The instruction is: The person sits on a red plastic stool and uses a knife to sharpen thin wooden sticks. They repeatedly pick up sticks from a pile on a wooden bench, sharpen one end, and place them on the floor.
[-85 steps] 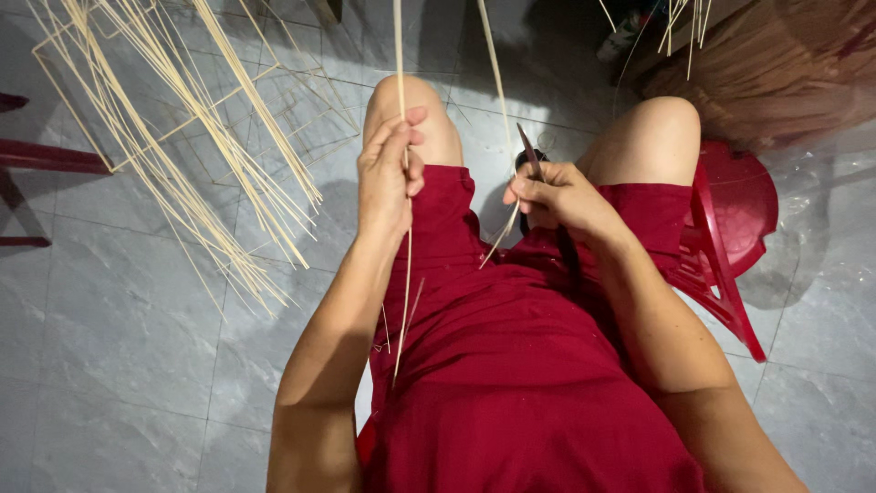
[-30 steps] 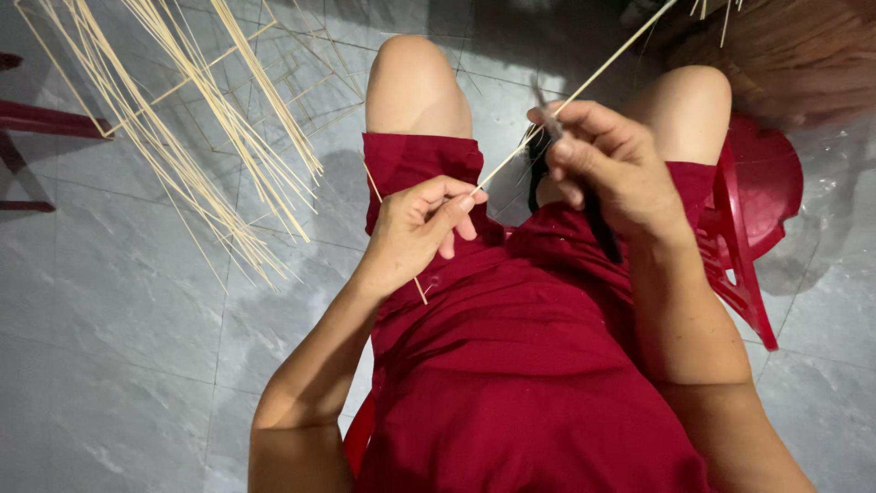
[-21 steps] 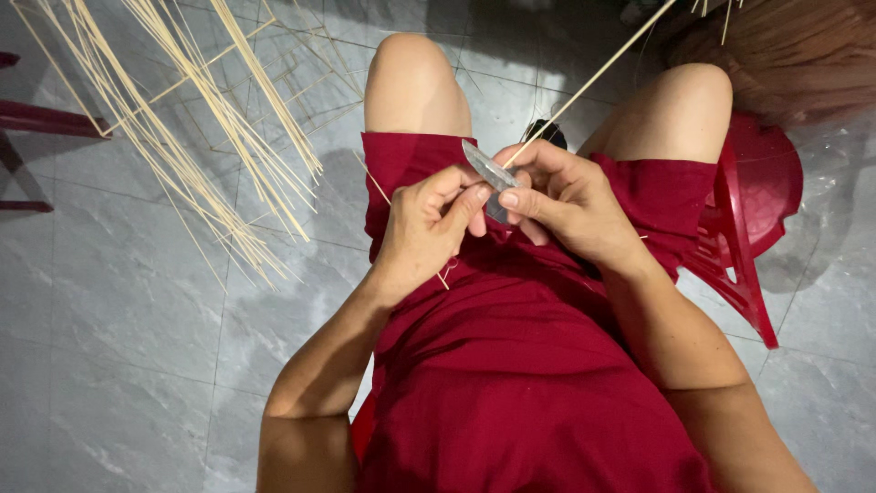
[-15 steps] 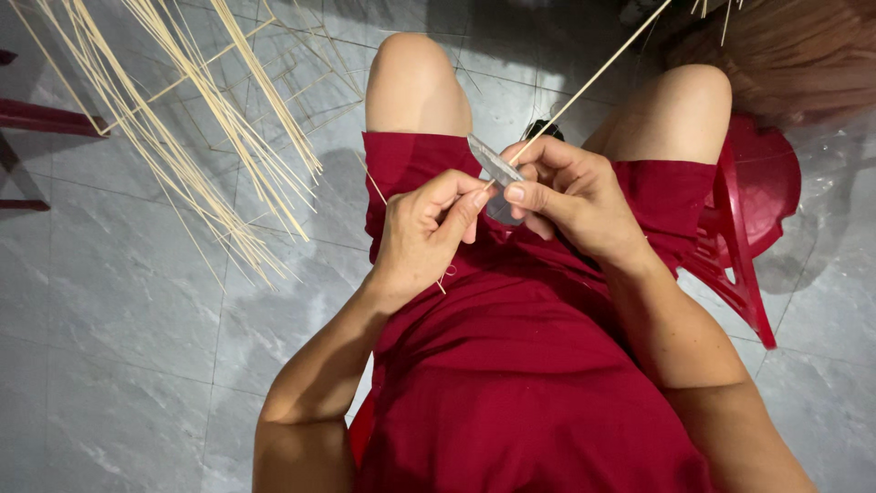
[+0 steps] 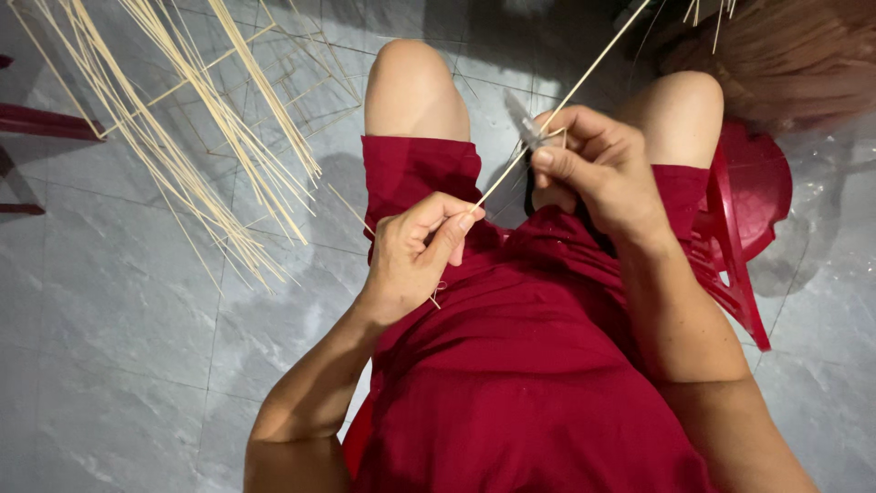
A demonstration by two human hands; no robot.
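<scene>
Above the red-clothed lap, the left hand (image 5: 415,256) pinched one thin bamboo strip (image 5: 584,78); the right hand (image 5: 598,169) gripped one knife (image 5: 522,119) against it.

Grey tiled floor (image 5: 119,301) (marbled) bears pale sticks (image 5: 210,155).

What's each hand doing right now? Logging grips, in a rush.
Left hand: closed, pinching the thin bamboo strip.
Right hand: closed on a small knife against the strip.
</scene>
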